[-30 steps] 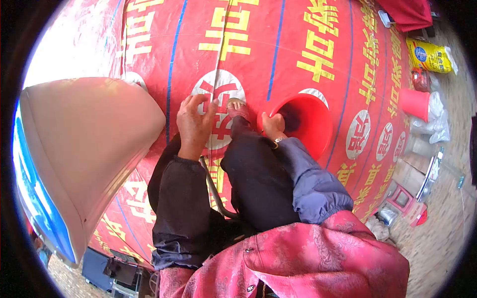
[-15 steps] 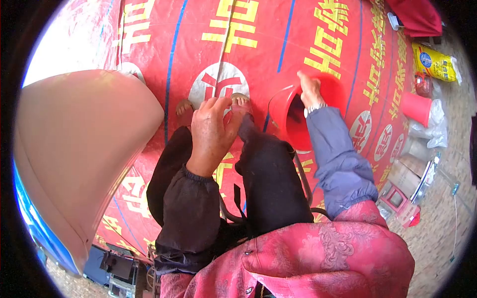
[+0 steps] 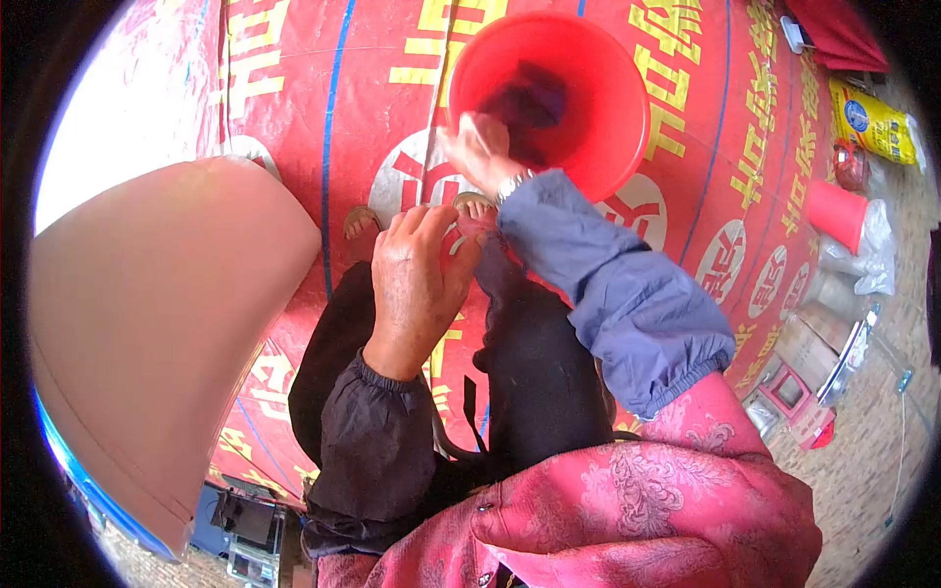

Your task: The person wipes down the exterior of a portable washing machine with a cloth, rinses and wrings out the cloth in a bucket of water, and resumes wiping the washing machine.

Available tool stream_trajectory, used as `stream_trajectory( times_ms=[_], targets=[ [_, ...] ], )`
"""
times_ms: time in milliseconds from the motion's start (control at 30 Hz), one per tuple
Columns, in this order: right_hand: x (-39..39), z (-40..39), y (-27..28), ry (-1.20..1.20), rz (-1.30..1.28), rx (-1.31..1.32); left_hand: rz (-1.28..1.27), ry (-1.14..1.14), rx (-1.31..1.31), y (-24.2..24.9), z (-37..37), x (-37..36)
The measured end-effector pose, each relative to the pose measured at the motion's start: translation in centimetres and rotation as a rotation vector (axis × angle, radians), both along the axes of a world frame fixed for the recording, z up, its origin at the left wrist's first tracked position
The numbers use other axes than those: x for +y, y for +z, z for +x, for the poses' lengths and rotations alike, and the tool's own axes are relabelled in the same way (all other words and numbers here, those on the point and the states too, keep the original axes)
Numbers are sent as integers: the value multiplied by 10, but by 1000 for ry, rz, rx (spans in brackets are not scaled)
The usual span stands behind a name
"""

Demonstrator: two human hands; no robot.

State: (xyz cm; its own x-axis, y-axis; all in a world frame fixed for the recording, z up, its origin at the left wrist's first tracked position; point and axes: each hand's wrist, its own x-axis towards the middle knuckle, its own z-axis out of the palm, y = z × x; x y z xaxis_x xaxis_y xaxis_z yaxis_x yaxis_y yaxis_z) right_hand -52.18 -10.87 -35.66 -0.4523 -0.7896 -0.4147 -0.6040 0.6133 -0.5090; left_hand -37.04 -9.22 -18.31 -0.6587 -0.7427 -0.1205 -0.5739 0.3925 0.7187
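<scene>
My left hand [image 3: 412, 284] hovers above my knees with loosely bent fingers, thumb apart from them, and nothing visible in it. Right in front of my feet, my right hand [image 3: 480, 154] is smeared by motion and overlaps the near left rim of a red plastic bucket [image 3: 613, 108]. The bucket's mouth faces up toward me. Inside lies a dark, crumpled, cloth-like thing [image 3: 537, 95], purple at one side. A dark sleeve covers my left forearm, a grey-blue one my right.
A red printed sheet [image 3: 284, 196] covers the ground. At left stands a large pale curved panel [image 3: 167, 323] with a blue edge. Along the right are a yellow bag [image 3: 872, 122], a smaller red bucket [image 3: 836, 216], clear plastic [image 3: 863, 250] and a pink box [image 3: 789, 392].
The red bucket has gone from tilted on the right to mouth-up, farther left and forward. My right hand has swung left across it. My left hand has barely moved.
</scene>
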Motion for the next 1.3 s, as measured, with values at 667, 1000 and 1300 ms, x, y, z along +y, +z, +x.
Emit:
stream_trajectory(
  times_ms=[667, 1000, 1300],
  targets=[
    [41, -132, -87, 198, -236, 273, 880, 320, 302, 10, -12, -20],
    [12, -43, -171, 372, 303, 31, 1120, 399, 305, 8, 0, -32],
    [46, -126, -116, -458, 11, -782, 1265, 552, 305, -27, -33, -22]
  ],
)
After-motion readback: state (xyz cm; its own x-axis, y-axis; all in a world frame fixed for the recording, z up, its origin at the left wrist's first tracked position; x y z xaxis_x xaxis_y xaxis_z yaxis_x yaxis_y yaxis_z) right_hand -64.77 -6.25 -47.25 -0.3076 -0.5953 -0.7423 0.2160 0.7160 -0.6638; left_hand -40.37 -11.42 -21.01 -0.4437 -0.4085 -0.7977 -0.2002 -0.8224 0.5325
